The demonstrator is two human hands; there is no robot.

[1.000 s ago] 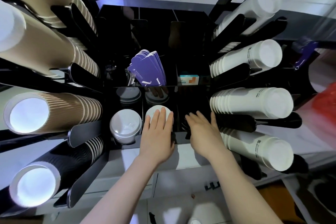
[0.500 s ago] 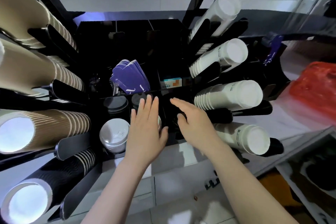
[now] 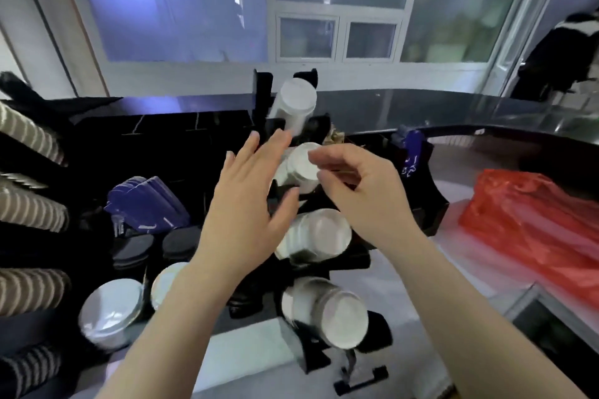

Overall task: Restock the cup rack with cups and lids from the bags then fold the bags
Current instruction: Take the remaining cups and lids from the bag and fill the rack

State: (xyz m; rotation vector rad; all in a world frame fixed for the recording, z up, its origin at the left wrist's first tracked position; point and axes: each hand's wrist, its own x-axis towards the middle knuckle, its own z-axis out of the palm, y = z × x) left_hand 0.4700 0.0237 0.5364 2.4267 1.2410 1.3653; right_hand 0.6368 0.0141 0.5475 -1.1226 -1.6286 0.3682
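Both hands have come up off the lid wells since a moment ago, and the view has swung right and up. The left hand is released, fingers straight and spread, holding nothing. The right hand has fingers loosely curled, nothing visibly held; frame is motion-blurred, so a small item cannot be ruled out.

Nearest, below the hands: white lid stacks low left of the left wrist, and a white cup stack under the right forearm in the cup rack. More white cup stacks sit directly behind the hands, one just at the right fingertips. Left of the left hand: black lids, purple sleeves, then ribbed brown cups at the far left.

Right of the right hand, well apart, a red bag lies on the table. Likely meaning: lid slots done, next reach goes to the bag.

Room: open table between rack and bag; the rack's black arms crowd the hands in front.
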